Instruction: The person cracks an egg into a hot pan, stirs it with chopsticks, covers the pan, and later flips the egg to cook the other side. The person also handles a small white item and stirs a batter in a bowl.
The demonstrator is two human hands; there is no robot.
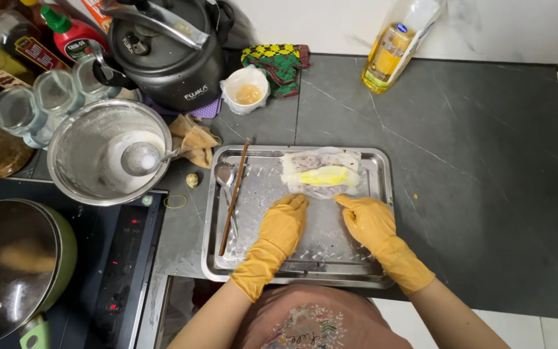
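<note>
A thin, filled rice sheet [321, 173] lies half-folded at the far end of the steel tray [382, 213]. Left hand [283, 223] and right hand [369, 221], gloved, press open fingers against its near edge, gripping nothing. The wet sheet could tear if tugged unevenly.

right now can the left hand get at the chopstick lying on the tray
Probably yes. The left hand rests on the metal tray just right of the chopstick, with only bare tray between them. The spoon lies on the chopstick's far side, not in the way.
</note>
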